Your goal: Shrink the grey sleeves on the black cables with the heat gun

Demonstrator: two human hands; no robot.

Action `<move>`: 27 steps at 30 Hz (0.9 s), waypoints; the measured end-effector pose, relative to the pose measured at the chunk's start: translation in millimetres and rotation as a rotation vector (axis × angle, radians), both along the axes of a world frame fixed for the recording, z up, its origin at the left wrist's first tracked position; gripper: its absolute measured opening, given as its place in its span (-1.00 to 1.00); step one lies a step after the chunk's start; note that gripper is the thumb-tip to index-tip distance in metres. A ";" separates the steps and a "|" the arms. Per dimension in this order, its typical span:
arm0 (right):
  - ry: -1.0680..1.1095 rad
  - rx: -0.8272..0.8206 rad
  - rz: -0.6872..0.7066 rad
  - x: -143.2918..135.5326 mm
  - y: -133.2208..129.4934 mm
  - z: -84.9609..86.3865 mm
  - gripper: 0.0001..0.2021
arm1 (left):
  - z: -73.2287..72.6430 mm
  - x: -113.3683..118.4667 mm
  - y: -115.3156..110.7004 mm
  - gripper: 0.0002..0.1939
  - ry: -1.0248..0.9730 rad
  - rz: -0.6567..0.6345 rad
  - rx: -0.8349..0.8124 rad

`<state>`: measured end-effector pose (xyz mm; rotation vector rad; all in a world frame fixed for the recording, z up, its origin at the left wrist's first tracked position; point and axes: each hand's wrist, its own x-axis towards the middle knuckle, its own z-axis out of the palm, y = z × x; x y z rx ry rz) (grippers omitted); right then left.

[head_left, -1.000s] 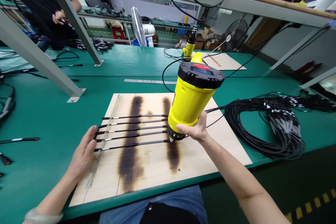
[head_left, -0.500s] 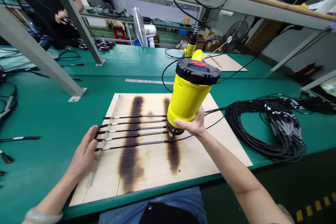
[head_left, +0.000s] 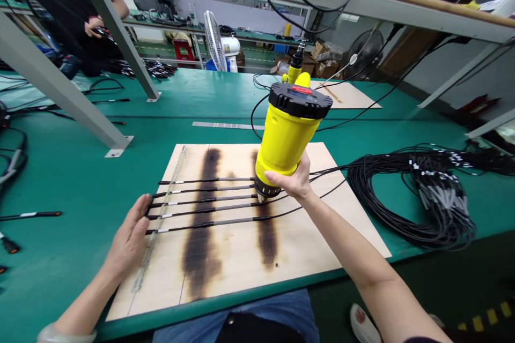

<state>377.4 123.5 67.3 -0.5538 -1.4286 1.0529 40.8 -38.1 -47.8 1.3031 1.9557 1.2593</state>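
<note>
Five slim black cables with grey sections (head_left: 233, 221) lie side by side on a pale, scorched wooden board (head_left: 306, 252) as, from my remote post, I grip a yellow, barrel-shaped heat gun with a black cap (head_left: 285, 136) in my right hand (head_left: 295, 179). Below and just left of that grip, its nozzle (head_left: 262, 198) is close to the second-nearest cable. I judge the work partway along: the row is laid out and the tool is in position, but which cables have had heat, and which remain, I cannot tell. The gun points down, its long axis slanting up and away to the cap. The cables run left to right, tips toward my open left hand (head_left: 126, 241), well left of the grip.
</note>
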 end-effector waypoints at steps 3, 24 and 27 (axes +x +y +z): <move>0.002 0.007 0.003 -1.7 2.8 -0.5 -0.33 | 0.4 0.4 -0.1 -0.12 0.009 -0.003 -0.001; -0.060 0.105 -0.151 -21.1 59.0 -11.1 -0.26 | 2.1 -0.6 -1.9 -0.20 0.052 0.002 -0.012; -0.043 0.098 -0.112 -17.4 50.5 -6.9 -0.29 | 0.3 -1.7 -1.9 -0.18 0.033 -0.005 -0.005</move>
